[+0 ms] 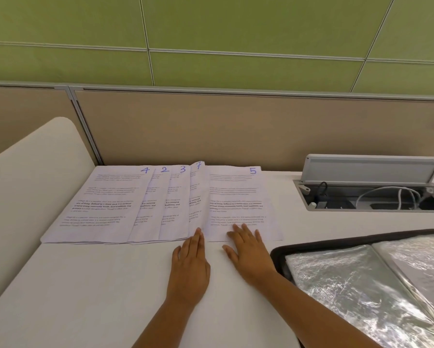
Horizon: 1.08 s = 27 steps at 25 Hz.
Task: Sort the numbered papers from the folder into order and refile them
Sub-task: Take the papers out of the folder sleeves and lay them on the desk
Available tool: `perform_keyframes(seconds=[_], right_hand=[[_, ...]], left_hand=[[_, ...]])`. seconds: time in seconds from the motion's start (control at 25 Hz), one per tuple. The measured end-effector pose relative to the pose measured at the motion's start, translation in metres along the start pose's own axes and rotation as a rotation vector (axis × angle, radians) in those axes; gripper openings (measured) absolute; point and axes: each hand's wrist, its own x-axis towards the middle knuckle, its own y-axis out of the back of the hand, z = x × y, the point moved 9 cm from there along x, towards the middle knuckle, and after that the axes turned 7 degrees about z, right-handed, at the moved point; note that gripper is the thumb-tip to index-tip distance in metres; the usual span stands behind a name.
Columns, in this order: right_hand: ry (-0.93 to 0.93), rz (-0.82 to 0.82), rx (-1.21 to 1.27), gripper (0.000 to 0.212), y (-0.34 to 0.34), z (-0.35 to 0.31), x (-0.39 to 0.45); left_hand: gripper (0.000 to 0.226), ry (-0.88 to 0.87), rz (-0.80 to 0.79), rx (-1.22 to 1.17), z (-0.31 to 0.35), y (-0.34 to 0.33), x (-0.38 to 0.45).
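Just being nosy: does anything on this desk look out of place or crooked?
The numbered pages run 4, 2, 3, 7, 5, out of order. Page 7 curls up off the desk instead of lying flat. Nothing looks torn or spilled.

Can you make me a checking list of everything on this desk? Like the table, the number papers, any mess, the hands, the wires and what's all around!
Surface: white desk, papers along its far edge.
Job's things: sheets fanned left to right, sheet 4, sheet 2, sheet 3, sheet 7 curling up, sheet 5; open black folder with shiny plastic sleeves, right.
Clutter: nothing seen.
Hands: left hand flat, fingertips at sheet 7's bottom edge; right hand flat, fingers on sheet 5.
Cables: white cables coiled in the open cable box.
Surroundings: beige partition, green wall panels.
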Motion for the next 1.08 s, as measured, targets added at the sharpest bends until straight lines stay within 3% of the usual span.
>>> perform_keyframes(seconds=[0.2, 0.36, 0.48, 0.64, 0.76, 1.08], right_hand=[[0.176, -0.073, 0.118, 0.086, 0.001, -0.022, 0.002], [-0.114, 0.192, 0.030, 0.074, 0.023, 0.011, 0.000], [-0.213, 0.135, -0.025, 0.079, 0.014, 0.019, -0.002], [-0.095, 0.122, -0.008, 0.101, 0.012, 0.010, 0.003], [0.025, -0.007, 0.038, 0.099, 0.005, -0.001, 0.001], [0.130, -0.113, 0.002, 0.098, -0.003, -0.009, 0.002]], left_hand=[[0.057, 0.008, -0.032, -0.002, -0.002, -0.003, 0.002], [0.056, 0.010, -0.018, 0.004, -0.001, 0.000, -0.001], [0.056, 0.017, -0.012, 0.008, -0.002, 0.000, -0.001], [0.055, 0.018, -0.020, 0.002, -0.002, -0.002, 0.000], [0.055, 0.010, -0.020, 0.003, -0.003, -0.003, 0.000], [0.052, 0.026, -0.024, 0.009, -0.004, -0.004, -0.001]])
